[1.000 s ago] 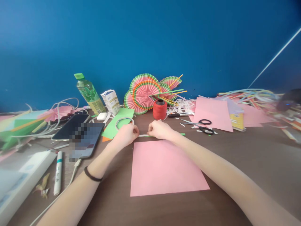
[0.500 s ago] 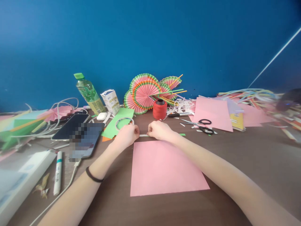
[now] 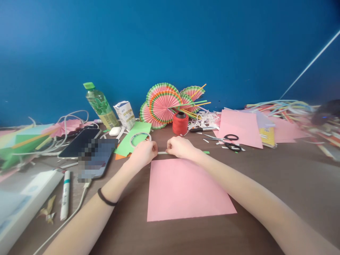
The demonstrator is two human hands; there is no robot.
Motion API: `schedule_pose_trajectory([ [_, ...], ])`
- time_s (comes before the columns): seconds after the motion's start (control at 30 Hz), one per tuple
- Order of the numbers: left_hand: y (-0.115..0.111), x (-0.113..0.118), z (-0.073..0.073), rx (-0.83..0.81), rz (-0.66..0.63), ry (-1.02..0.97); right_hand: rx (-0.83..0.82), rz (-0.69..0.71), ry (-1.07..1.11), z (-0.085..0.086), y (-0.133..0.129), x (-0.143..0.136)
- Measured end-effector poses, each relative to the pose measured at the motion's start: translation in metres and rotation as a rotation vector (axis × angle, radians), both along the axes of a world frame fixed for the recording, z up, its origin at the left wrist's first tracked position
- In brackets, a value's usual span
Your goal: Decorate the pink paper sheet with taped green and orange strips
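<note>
A thin whitish strip [image 3: 162, 153], which looks like tape, runs between my two hands just beyond the far edge of a pink paper sheet [image 3: 186, 191]. My left hand [image 3: 145, 153] is closed in a pinch at the strip's left end. Closed the same way, my right hand [image 3: 179, 146] grips it a short way to the right. A tape roll [image 3: 132, 140] stands against my left hand, over a green paper sheet [image 3: 143, 127]; part of the roll is hidden. A small green piece [image 3: 206, 152] shows past my right wrist. The pink sheet lies flat, its right side partly under my right forearm.
Pleated paper fans [image 3: 163, 102] stand by the blue wall behind a red thread spool [image 3: 180, 124]. Scissors [image 3: 231, 141] and a knife [image 3: 199, 130] lie to the right. Phones [image 3: 99, 161], a marker [image 3: 65, 194], a bottle [image 3: 102, 108] and a cable [image 3: 71, 216] are on the left.
</note>
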State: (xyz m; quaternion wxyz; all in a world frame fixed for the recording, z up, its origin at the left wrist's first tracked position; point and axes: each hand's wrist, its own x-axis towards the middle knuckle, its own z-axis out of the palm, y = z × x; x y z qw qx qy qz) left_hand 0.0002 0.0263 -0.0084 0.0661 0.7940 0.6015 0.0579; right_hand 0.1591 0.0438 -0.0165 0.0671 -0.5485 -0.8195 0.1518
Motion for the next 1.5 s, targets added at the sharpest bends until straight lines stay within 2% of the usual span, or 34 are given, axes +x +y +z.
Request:
schedule_pose_trajectory([
  [0.17,0.001,-0.002,-0.002,0.003,-0.029,-0.030,0.039,0.028,-0.008,0.000,0.000,0.001],
  [0.67,0.001,0.000,-0.004,0.018,-0.007,0.009,0.037,0.051,-0.022,0.000,0.001,0.003],
  [0.9,-0.003,0.004,0.001,0.010,-0.001,0.065,0.037,0.056,0.006,-0.001,0.002,0.003],
  [1.13,-0.005,0.004,0.004,-0.010,0.015,0.056,-0.023,0.036,0.083,-0.001,0.004,0.007],
  [1.27,-0.004,0.003,0.002,-0.024,0.016,0.018,-0.112,0.024,0.135,-0.002,0.009,0.016],
  [1.5,-0.004,0.001,0.002,-0.037,0.018,-0.025,-0.225,0.039,0.202,0.006,0.011,0.022],
])
